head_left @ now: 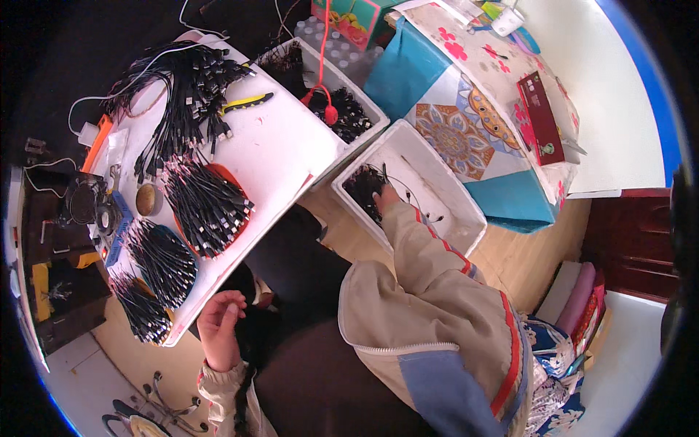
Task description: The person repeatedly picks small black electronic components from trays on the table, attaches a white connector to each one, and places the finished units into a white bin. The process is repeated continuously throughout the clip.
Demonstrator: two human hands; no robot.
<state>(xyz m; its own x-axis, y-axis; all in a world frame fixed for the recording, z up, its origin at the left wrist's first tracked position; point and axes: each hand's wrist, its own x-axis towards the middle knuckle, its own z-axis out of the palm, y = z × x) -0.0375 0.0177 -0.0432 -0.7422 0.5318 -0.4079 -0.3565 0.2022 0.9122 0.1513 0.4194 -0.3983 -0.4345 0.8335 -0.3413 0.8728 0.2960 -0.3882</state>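
Cables (360, 188), black and bunched, are touched by the right hand (388, 197) inside the white bin (421, 164); its fingertips are hidden, so grip cannot be told. The left hand (220, 320) is held loosely half-open beside the table (277, 154).

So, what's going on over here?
A person's right hand reaches into a white box, at a clump of black cables; whether it grips any is unclear. The left hand, loosely curled, appears empty beside the white table. Several cable bundles lie on that table.
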